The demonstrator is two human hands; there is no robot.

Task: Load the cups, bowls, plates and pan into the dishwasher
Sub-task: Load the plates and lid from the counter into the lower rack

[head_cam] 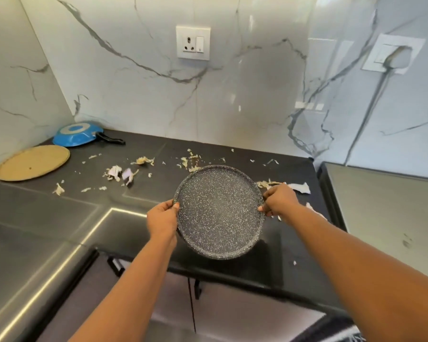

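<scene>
holding a round speckled dark plate (219,213) by its opposite edges, the left hand (161,219) grips the left rim with the thumb curled over the top, and the right hand (278,199) grips the right rim with its fingers wrapped around the edge. the plate is tilted toward the camera, above the front part of the black countertop (47,213). pale vegetable peelings (124,172) lie scattered over the counter behind and beside the plate, some just past the right hand. in the far left corner a blue frying pan (78,137) rests upside down, its black handle pointing right, and just in front of it lies a round tan board (32,162). a white wall socket (193,43) sits on the marble backsplash above. dark cabinet doors (173,304) show below the counter edge.
</scene>
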